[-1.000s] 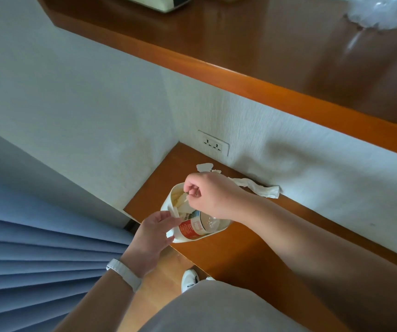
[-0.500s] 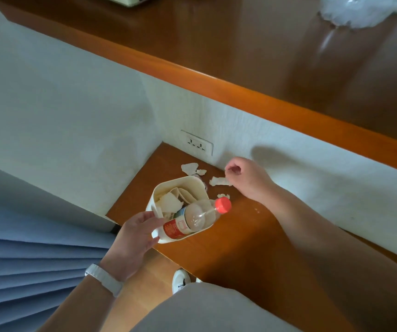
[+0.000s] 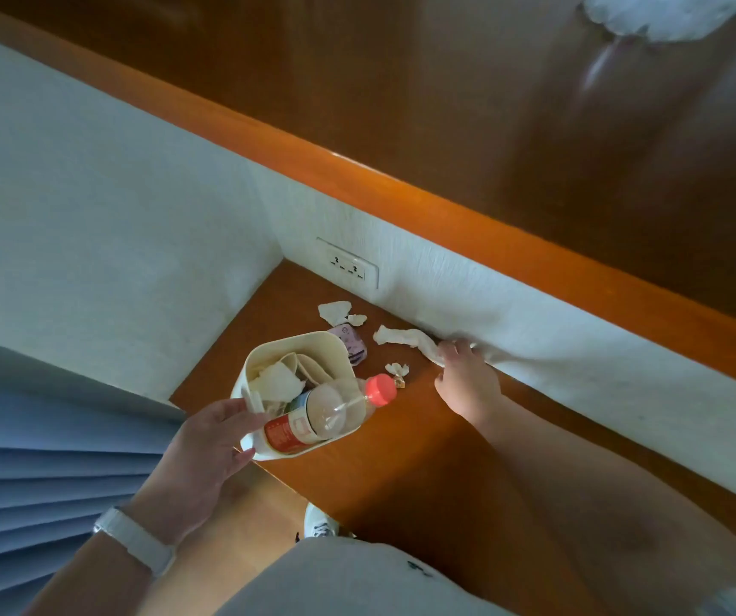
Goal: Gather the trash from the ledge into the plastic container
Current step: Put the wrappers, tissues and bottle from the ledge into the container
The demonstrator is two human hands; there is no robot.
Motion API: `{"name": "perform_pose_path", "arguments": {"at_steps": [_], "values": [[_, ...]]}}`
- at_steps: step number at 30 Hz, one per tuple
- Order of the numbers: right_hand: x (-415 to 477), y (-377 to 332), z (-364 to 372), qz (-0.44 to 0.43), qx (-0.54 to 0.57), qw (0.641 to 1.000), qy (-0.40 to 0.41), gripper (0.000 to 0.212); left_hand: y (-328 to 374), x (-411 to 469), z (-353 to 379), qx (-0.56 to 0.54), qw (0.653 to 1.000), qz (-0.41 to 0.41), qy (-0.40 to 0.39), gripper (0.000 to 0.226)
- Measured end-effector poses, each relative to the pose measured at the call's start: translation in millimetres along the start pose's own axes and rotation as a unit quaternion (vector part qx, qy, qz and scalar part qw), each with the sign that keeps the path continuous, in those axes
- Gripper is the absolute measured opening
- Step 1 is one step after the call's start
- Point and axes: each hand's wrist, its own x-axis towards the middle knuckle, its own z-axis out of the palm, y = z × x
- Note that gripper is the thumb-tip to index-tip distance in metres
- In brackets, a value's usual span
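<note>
while left hand (image 3: pixel 206 442) gripped the container (image 3: pixel 335 349), right hand (image 3: pixel 463 380) pinched the tissue strip (image 3: pixel 406 337), which trailed left toward the container.

Counted: one plastic container (image 3: pixel 335 349), one bottle (image 3: pixel 312 415), four loose paper scraps (image 3: pixel 335 311) on the ledge (image 3: pixel 423 437), two hands.

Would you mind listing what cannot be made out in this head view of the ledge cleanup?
- Purple packet: mostly hidden behind the plastic container; its print is unreadable.
- Right hand grip on the long tissue: fingertips face away, so closure is unclear.
- Container bottom: covered by the bottle and paper.
- White bag: cut off by the top edge.
- Left hand holds the container.
</note>
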Motion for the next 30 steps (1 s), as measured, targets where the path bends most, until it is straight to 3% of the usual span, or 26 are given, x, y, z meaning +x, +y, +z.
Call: {"name": "perform_pose_path", "arguments": {"at_steps": [4, 12, 16, 22, 27, 30], "values": [[3.4, -0.3, 1.3, 0.014, 0.001, 1.000, 0.008, 0.031, 3.3, -4.5, 3.6, -0.023, 1.000, -0.008, -0.008, 0.022], [-10.5, -2.2, -10.0, 0.013, 0.110, 0.994, 0.009, 0.006, 0.9, 5.1, 9.8, 0.007, 1.000, 0.001, -0.007, 0.026], [-21.8, -11.6, -47.1, -0.034, 0.195, 0.980, -0.006, 0.020, 2.5, 5.9, 8.5, 0.027, 0.999, 0.012, -0.015, 0.029], [-57.5, -40.3, -149.4, -0.146, 0.279, 0.949, -0.007, 0.031, 6.3, 5.7, 2.7, 0.000, 1.000, 0.013, -0.017, 0.012], [-82.8, -77.9, -198.8, -0.223, 0.296, 0.928, -0.033, 0.036, 8.3, 6.5, -3.2, 0.006, 1.000, 0.025, -0.016, 0.009], [-88.5, -97.3, -206.9, -0.253, 0.262, 0.928, -0.083, 0.026, 9.2, 6.7, -7.9, 0.026, 0.999, 0.044, -0.016, 0.009]]}}
